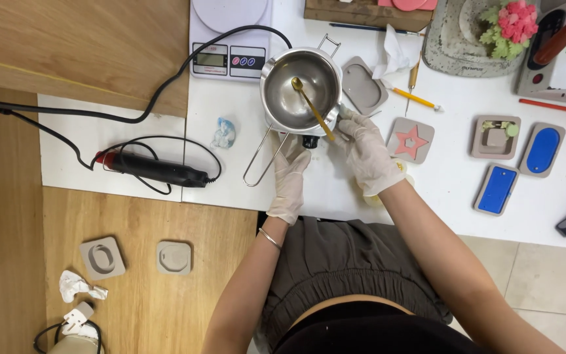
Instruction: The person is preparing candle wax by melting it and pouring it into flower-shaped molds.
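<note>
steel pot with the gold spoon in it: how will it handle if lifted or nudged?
The steel pot looks thin-walled and shiny, so probably light and somewhat slick under the gloved right hand. The gold spoon leans loose over its rim and would likely slide or rattle. The left hand lies by the wire handle, which may flex a little.

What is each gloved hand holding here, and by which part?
Right hand grips the steel pot at its near rim. Left hand touches the pot's base, by a black knob; a firm hold cannot be told.
</note>
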